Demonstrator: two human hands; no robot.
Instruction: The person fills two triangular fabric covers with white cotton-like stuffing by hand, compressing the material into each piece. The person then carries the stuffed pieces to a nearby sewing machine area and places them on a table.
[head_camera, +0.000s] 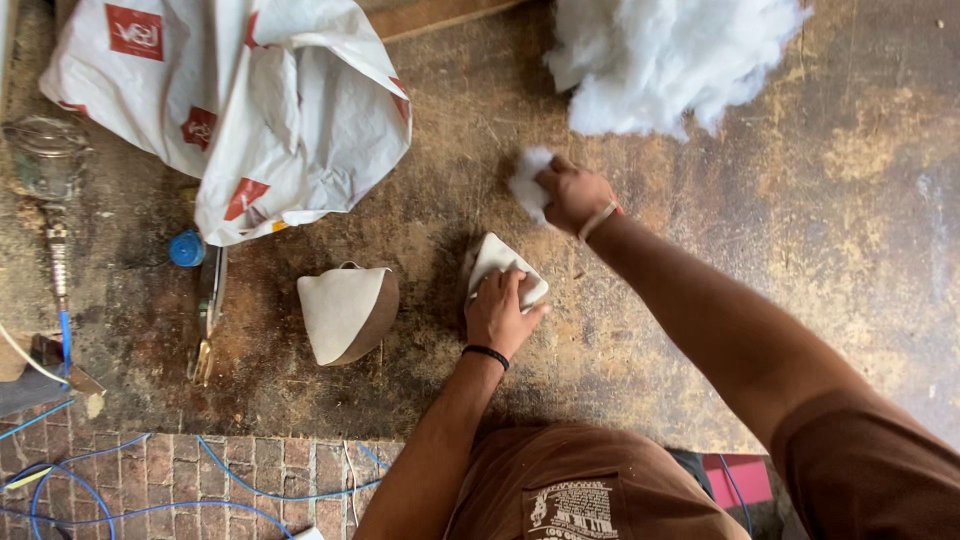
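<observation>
1. The left hand lies flat, fingers pressed together, on a small cream fabric piece with pointed corners, which rests on the worn brown counter near the middle of the view.
2. A thin black band circles the left wrist.
3. The right hand is just beyond the fabric piece, farther from the person, its fingers pinching a small tuft of white stuffing; the tuft is slightly blurred.
4. A pale band sits on the right wrist.
5. A large heap of white stuffing lies at the far edge of the counter, to the right of the pinched tuft and apart from it.
6. A second cream-and-tan fabric shape, rounded and partly open, sits on the counter to the left of the left hand, near but not touching it.
7. A crumpled white plastic bag with red squares covers the far left of the counter.
8. A small blue cap lies just beside the bag's near edge, with scissors nearer the person.
9. Blue cables trail over the brick floor at the near left.
</observation>
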